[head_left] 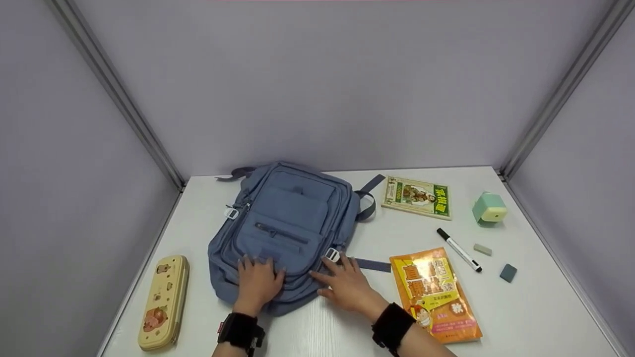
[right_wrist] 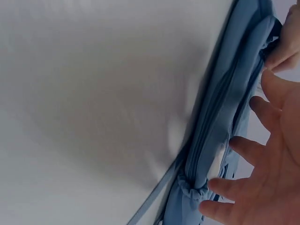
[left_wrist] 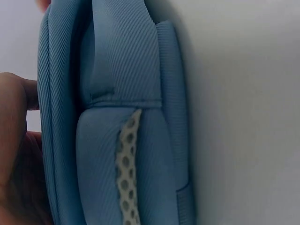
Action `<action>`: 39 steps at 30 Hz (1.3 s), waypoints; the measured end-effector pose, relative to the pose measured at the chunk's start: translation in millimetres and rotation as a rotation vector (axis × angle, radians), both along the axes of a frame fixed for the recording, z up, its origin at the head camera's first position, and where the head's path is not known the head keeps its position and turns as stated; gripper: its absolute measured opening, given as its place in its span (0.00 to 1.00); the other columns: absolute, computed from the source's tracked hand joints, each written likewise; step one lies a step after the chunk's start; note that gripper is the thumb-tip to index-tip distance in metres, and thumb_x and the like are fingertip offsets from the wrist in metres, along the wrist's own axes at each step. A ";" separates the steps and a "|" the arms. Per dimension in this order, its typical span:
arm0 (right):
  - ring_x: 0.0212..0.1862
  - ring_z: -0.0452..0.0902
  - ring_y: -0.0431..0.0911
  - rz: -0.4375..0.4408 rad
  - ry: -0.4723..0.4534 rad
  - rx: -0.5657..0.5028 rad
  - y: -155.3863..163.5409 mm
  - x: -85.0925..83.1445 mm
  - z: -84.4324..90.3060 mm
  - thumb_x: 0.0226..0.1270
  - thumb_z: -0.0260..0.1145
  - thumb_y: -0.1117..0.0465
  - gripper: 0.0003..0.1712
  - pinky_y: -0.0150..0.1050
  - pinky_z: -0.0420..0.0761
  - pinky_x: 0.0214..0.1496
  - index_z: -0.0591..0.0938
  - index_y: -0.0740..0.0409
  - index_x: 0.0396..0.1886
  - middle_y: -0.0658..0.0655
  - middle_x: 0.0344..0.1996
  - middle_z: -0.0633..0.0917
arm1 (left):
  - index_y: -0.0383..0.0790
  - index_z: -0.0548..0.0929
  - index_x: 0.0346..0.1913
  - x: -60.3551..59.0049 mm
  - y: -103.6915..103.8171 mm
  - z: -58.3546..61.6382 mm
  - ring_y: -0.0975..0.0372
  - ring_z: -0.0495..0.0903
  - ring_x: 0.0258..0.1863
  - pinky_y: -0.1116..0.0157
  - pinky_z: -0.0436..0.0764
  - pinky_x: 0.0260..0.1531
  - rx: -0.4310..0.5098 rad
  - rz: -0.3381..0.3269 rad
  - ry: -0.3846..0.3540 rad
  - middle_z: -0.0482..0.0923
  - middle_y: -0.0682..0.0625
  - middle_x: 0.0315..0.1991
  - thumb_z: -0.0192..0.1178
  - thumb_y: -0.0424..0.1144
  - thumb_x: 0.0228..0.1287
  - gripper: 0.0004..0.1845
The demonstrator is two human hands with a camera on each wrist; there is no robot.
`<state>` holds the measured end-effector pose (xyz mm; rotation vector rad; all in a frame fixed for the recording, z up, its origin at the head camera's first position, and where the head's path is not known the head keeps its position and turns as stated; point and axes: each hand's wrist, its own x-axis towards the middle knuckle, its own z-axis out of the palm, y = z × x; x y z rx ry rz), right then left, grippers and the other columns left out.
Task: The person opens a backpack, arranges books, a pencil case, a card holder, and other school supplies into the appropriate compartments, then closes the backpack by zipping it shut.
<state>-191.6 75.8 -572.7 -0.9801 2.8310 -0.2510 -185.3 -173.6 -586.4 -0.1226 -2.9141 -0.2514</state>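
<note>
Nearest me I see my left hand [head_left: 257, 283] lying flat, fingers straight, on the near end of the blue backpack [head_left: 287, 223] mid-table, my right hand [head_left: 347, 286] spread open touching its near right edge, and beyond lies the green book [head_left: 416, 197].

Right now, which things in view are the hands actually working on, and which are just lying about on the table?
In hand:
backpack, with the left hand and right hand resting flat on its near end.

Lying about, untouched:
pencil case
orange book
green book
marker
sharpener
two erasers
</note>
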 end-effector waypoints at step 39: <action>0.72 0.54 0.64 -0.243 -0.127 0.029 89.1 -1.5 18.6 0.77 0.53 0.54 0.23 0.68 0.54 0.66 0.75 0.50 0.67 0.60 0.70 0.68 | 0.43 0.88 0.45 14.0 59.7 15.3 0.57 0.76 0.15 0.61 0.71 0.14 0.134 -0.293 -0.016 0.83 0.48 0.23 0.64 0.50 0.63 0.15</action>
